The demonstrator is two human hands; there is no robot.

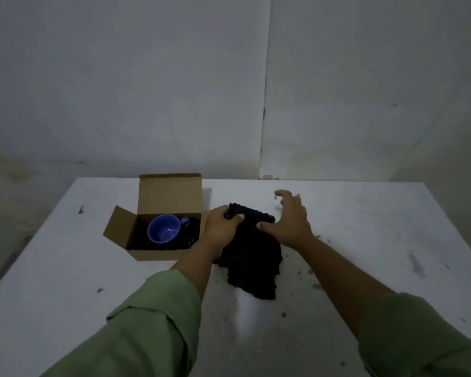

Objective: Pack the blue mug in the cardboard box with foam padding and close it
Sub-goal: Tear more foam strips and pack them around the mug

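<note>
The blue mug (163, 229) lies inside the open cardboard box (120, 231) at the table's left middle, resting on dark foam with its handle to the right. The box lid stands upright at the back. Right of the box, a black foam piece (252, 257) lies on the table. My left hand (221, 227) grips the foam's upper left corner, fingers closed on it. My right hand (290, 221) rests on the foam's upper right edge, thumb touching it and fingers spread.
The white table (65, 268) is scuffed and has small dark foam crumbs scattered to the right of the foam. White walls rise behind the far edge. Green sleeves cover both forearms near the bottom of the view.
</note>
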